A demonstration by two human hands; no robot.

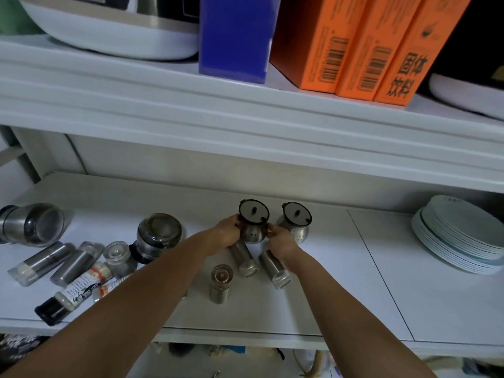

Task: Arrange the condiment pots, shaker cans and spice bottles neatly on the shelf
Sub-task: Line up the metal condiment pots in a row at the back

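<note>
Head view. Item: condiment pot (253, 226), steel body, round dark-rimmed lid with centre knob, upright near the middle of the shelf (327, 282), toward its back edge; contents not visible. Left hand (226, 236) grips its left side, right hand (282, 241) its right side; both are closed around the body. Second condiment pot (296, 221), same make, upright just beside it on the right; whether the two touch cannot be told. In front, toward the shelf's front edge: three steel shaker cans with clear caps, one (221, 283) upright, two (245, 259) (274, 270) looking tilted; contents hidden. Left half of the shelf: large glass jar (158, 236) holding something dark; small clear-lidded jar (120, 259); two steel shakers lying on their sides (41, 264) (76, 264); two labelled spice bottles (73, 291) lying near the front-left corner, one black-capped; large steel-and-glass canister (32, 225) on its side at the left edge. Right edge: stack of white plates (461, 236). Upper shelf: white appliance (114, 31), blue box (234, 39), three orange cartons (354, 45).
</note>
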